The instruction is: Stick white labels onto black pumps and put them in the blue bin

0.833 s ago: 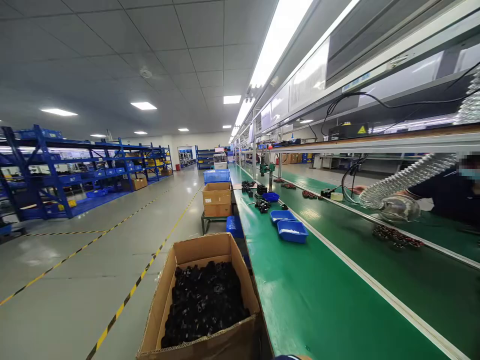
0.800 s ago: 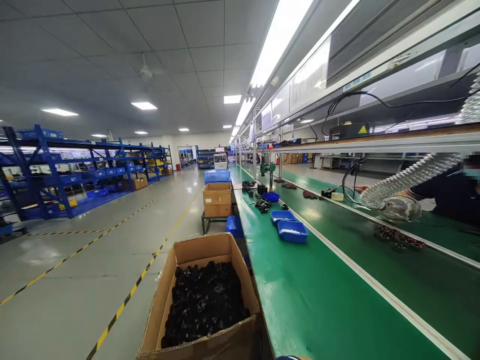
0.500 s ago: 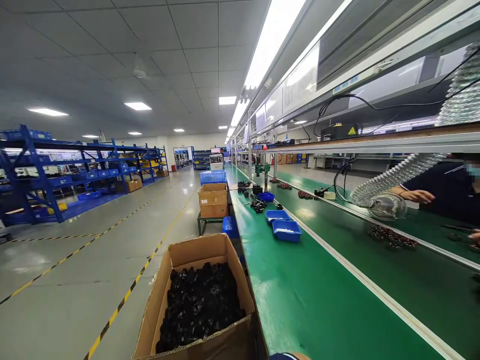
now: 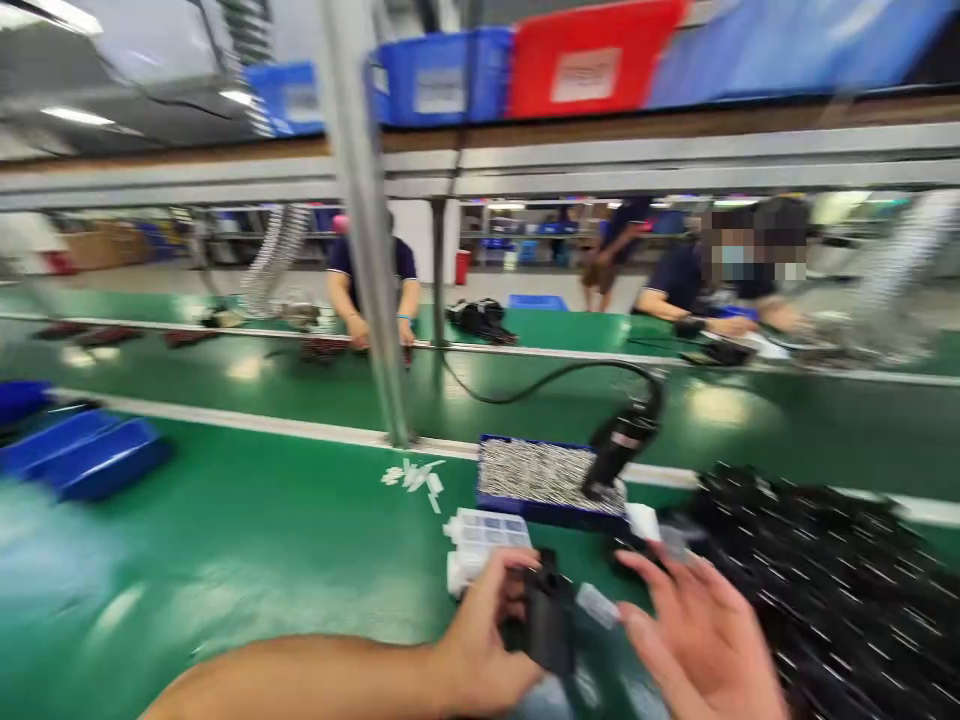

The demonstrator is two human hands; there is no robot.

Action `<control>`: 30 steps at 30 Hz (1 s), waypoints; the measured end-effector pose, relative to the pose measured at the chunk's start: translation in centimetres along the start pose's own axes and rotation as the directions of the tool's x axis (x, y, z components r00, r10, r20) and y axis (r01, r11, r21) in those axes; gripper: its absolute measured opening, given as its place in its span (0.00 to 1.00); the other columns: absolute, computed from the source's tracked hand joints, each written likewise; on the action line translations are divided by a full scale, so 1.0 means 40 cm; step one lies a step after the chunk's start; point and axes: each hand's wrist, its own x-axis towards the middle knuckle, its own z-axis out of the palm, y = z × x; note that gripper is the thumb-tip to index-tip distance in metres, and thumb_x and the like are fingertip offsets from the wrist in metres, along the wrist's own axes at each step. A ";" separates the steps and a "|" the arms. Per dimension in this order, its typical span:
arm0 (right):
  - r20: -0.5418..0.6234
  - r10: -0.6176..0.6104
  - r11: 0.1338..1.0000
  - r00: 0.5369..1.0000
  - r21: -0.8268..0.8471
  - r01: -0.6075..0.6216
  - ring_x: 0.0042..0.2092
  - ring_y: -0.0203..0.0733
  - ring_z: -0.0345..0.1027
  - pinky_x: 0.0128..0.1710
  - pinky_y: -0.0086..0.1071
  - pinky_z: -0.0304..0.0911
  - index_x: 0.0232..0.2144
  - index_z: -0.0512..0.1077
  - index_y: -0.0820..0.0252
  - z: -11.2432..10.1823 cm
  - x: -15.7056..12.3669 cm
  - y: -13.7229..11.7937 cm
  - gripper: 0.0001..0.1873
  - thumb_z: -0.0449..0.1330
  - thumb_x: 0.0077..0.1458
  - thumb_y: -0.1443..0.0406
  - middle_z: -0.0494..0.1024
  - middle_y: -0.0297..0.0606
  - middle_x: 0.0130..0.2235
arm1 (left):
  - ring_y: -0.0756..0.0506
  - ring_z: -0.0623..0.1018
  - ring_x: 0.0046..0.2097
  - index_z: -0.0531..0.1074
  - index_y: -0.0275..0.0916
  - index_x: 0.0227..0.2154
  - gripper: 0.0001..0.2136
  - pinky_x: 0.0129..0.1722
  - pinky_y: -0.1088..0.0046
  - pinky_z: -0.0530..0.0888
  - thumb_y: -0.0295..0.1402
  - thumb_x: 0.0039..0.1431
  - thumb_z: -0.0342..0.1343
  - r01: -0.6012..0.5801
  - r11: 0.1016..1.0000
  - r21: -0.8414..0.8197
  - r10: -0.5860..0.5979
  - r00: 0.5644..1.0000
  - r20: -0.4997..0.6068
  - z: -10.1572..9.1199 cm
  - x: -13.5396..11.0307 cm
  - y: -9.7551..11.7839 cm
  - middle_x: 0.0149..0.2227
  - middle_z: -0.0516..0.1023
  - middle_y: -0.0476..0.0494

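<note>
Head view: black pile [image 4: 840, 570] lies beside right hand [image 4: 709, 635].

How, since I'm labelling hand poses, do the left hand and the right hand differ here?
The left hand grips a black part; the right hand is open, thumb apart from fingers. The left hand is beside a clear divided box, the right hand beside a pile of black pieces. Blur leaves unclear whether the right hand touches the small clear piece near its thumb. Both are bare and over the green bench.
</note>
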 end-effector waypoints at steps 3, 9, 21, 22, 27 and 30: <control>-0.044 0.123 0.986 0.991 0.118 -0.117 0.56 0.54 0.75 0.31 0.35 0.81 0.67 0.61 0.39 -0.002 -0.020 -0.007 0.27 0.63 0.70 0.55 0.68 0.52 0.63 | 0.41 0.79 0.50 0.64 0.45 0.55 0.28 0.48 0.67 0.76 0.38 0.57 0.72 0.036 0.999 -0.030 -0.037 0.999 -0.033 -0.005 -0.002 0.017 0.52 0.75 0.39; 0.136 0.185 0.946 0.973 0.243 -0.214 0.57 0.49 0.70 0.37 0.33 0.81 0.69 0.56 0.34 0.029 -0.035 -0.013 0.30 0.63 0.71 0.58 0.67 0.47 0.62 | 0.41 0.78 0.52 0.65 0.45 0.54 0.25 0.48 0.68 0.76 0.33 0.57 0.70 0.034 0.999 0.017 -0.033 0.999 -0.038 0.001 -0.004 0.033 0.53 0.74 0.40; 0.153 0.151 0.976 0.977 0.131 -0.172 0.60 0.48 0.67 0.41 0.35 0.81 0.72 0.51 0.32 0.032 -0.046 -0.007 0.33 0.59 0.73 0.62 0.52 0.47 0.69 | 0.41 0.79 0.51 0.64 0.43 0.54 0.26 0.46 0.69 0.77 0.38 0.59 0.72 0.052 0.998 0.031 -0.052 0.999 -0.015 0.000 -0.004 0.033 0.53 0.74 0.38; 0.149 0.156 0.976 0.976 0.131 -0.176 0.60 0.48 0.67 0.41 0.35 0.81 0.71 0.51 0.32 0.032 -0.045 -0.007 0.33 0.60 0.73 0.62 0.53 0.47 0.69 | 0.41 0.79 0.51 0.64 0.43 0.54 0.26 0.46 0.69 0.77 0.38 0.59 0.72 0.052 0.998 0.032 -0.052 0.999 -0.016 0.000 -0.004 0.033 0.53 0.74 0.38; 0.134 0.200 0.967 0.970 0.135 -0.218 0.59 0.48 0.67 0.42 0.35 0.81 0.70 0.53 0.32 0.032 -0.041 -0.009 0.33 0.61 0.72 0.62 0.58 0.46 0.65 | 0.40 0.79 0.53 0.64 0.44 0.55 0.26 0.47 0.68 0.77 0.39 0.60 0.71 0.046 0.999 0.026 -0.046 0.999 -0.015 -0.001 -0.004 0.032 0.55 0.74 0.37; 0.126 0.209 0.965 0.970 0.136 -0.225 0.59 0.48 0.67 0.42 0.34 0.80 0.70 0.53 0.31 0.033 -0.041 -0.008 0.33 0.61 0.72 0.62 0.59 0.45 0.65 | 0.40 0.79 0.53 0.64 0.44 0.55 0.26 0.47 0.68 0.77 0.38 0.61 0.71 0.045 0.999 0.023 -0.044 0.999 -0.012 -0.001 -0.005 0.032 0.55 0.74 0.38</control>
